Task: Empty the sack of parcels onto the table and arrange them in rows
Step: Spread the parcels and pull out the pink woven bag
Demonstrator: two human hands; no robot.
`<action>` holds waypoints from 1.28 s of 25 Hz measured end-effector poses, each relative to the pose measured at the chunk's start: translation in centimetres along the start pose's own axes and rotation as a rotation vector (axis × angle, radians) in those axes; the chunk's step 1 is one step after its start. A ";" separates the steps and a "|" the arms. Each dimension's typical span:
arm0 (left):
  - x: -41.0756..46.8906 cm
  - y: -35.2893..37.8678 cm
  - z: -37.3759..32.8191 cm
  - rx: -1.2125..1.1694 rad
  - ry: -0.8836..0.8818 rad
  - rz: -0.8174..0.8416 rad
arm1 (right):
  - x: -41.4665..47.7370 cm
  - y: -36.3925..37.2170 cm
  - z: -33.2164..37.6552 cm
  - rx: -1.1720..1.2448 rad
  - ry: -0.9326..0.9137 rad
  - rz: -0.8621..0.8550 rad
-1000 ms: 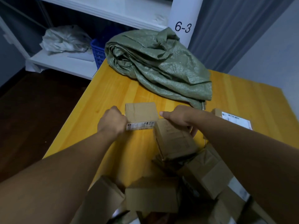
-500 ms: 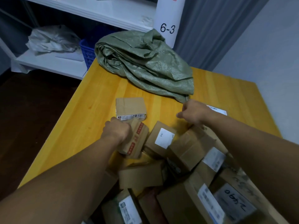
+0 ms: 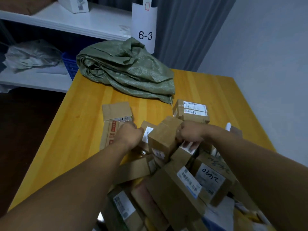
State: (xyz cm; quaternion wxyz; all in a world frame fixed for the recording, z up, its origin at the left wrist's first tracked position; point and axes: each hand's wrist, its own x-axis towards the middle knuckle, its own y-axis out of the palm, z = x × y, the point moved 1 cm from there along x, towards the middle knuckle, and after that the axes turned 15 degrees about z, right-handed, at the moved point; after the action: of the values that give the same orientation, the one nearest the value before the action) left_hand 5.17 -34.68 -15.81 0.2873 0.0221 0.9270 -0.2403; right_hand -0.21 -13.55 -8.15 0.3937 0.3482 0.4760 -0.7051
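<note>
**Two hands in the parcel heap, sack lying empty behind**

Your left hand (image 3: 128, 136) is balled up, fingers curled under and hidden. It sits on the right edge of the red-printed box (image 3: 109, 133); you cannot tell whether it grips that box. Your right hand (image 3: 189, 132) is also curled, pressed to the right face of the upright carton (image 3: 164, 135). Its fingers dip out of sight among the parcels, so its hold cannot be told either.

The green sack (image 3: 126, 72) lies crumpled and flat at the far end of the yellow table (image 3: 213, 90). The red-printed box lies flat, touching the plain box (image 3: 116, 110) beyond it. The double-labelled box (image 3: 191, 111) sits well apart to the right, just beside the sack's near corner. The heap of parcels (image 3: 175, 189) is piled unsorted at the near edge, under your forearms.

Behind the table stand a white shelf (image 3: 83, 22), a blue basket (image 3: 68, 64) and a "6-3" sign (image 3: 145, 35).
</note>
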 end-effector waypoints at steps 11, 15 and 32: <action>-7.3 3.4 -5.5 0.198 0.087 0.075 | -9.8 2.9 -7.1 -0.400 0.231 0.035; -11.4 8.4 -8.1 0.610 0.103 0.417 | -8.2 5.2 -11.3 -0.428 0.203 -0.187; -15.3 14.9 -5.7 1.047 -0.268 0.191 | -8.3 0.1 -23.5 -0.063 0.155 -0.558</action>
State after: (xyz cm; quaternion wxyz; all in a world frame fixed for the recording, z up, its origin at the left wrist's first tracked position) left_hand 17.62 -17.37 -9.84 0.3738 0.2154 0.6328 -0.6430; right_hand 6.38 10.46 -8.13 0.1578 0.2444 0.6036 -0.7423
